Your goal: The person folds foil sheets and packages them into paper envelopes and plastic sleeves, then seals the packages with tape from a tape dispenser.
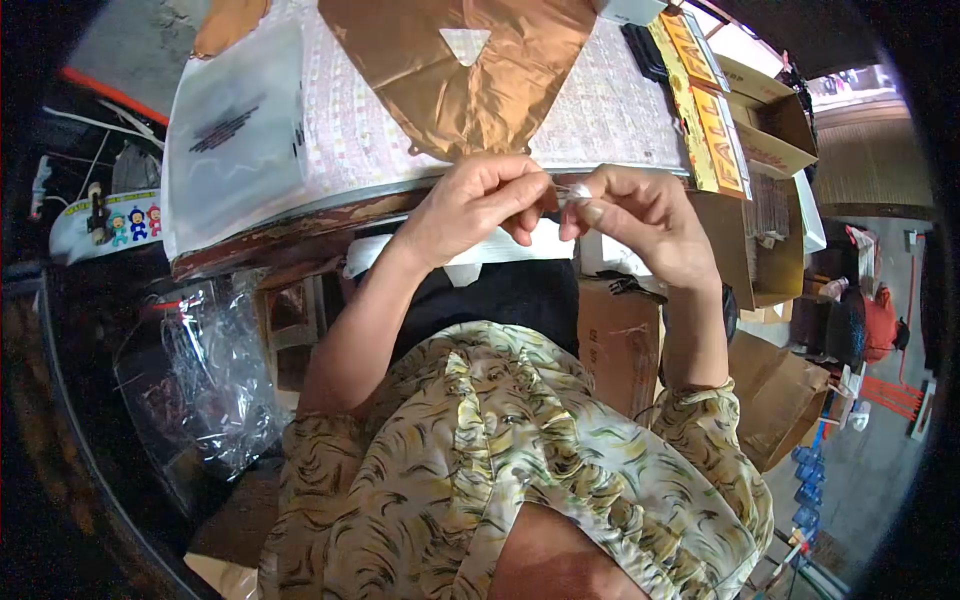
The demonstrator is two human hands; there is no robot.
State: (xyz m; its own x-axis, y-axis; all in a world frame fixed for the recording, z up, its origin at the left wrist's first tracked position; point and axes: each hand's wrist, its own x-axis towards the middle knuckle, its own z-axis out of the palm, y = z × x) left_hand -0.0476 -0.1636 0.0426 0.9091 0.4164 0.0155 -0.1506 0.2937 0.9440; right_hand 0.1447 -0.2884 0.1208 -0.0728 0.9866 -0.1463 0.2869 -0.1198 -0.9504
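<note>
**Fingers (525, 190) of both hands pinch a small clear piece (578, 190) at the tabletop's edge**

Fingers of the left hand (478, 203) are curled narrow, with thumb and forefinger closed on one end of the piece. The right hand (642, 215) closes on the other end with its fingertips. The piece is too small to tell what it is.

It hangs in the air over the near edge of the tabletop (620, 120), just short of the bronze foil (470, 70). The work looks early: the piece is in hand but not touching the foil, which lies flat with nothing visibly fixed to it.

Both wrists bend inward and the hands almost meet. The forearms rise from the lap, elbows near the body. A bag (235, 130) lies left of the foil, and yellow packs (710, 100) lie to its right.
</note>
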